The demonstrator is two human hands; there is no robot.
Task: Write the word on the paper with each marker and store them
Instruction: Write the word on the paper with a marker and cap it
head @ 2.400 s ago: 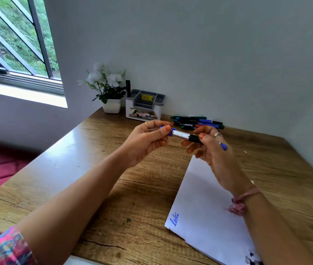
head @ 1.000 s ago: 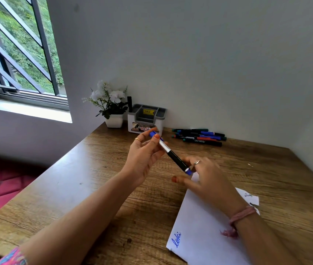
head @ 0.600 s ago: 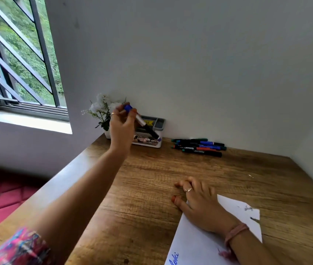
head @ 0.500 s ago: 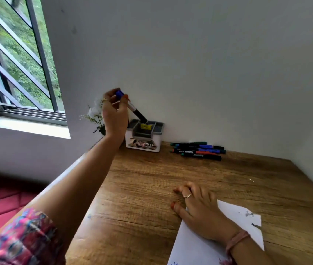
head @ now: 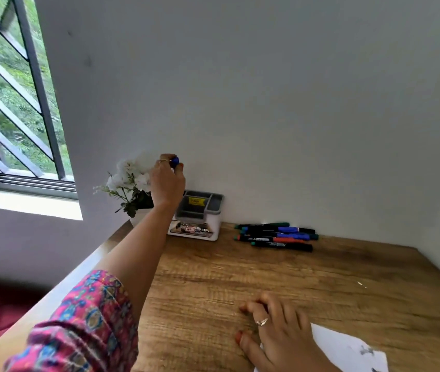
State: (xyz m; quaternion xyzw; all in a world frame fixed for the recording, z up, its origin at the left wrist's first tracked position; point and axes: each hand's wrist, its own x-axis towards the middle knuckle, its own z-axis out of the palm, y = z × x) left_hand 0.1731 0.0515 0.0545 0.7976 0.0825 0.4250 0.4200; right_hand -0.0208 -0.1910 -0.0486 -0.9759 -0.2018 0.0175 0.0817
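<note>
My left hand (head: 167, 183) is raised at the left end of the grey-and-white pen holder (head: 208, 218) by the wall, fingers closed on the blue marker (head: 174, 161). Only the marker's blue cap end shows above my fingers; the rest is hidden behind the hand. My right hand (head: 277, 331) lies flat, fingers spread, on the near corner of the white paper (head: 347, 353) at the bottom right. A pile of several capped markers (head: 277, 236) in green, blue, red and black lies on the wooden table to the right of the holder.
A small white pot of white flowers (head: 130, 183) stands just left of the holder, behind my left forearm. The wooden table (head: 240, 275) meets grey walls at the back and right. A barred window (head: 12, 103) is on the left.
My left hand carried the blue marker from the table's middle up to the holder and turned it upright. My right hand let go and settled on the paper.
</note>
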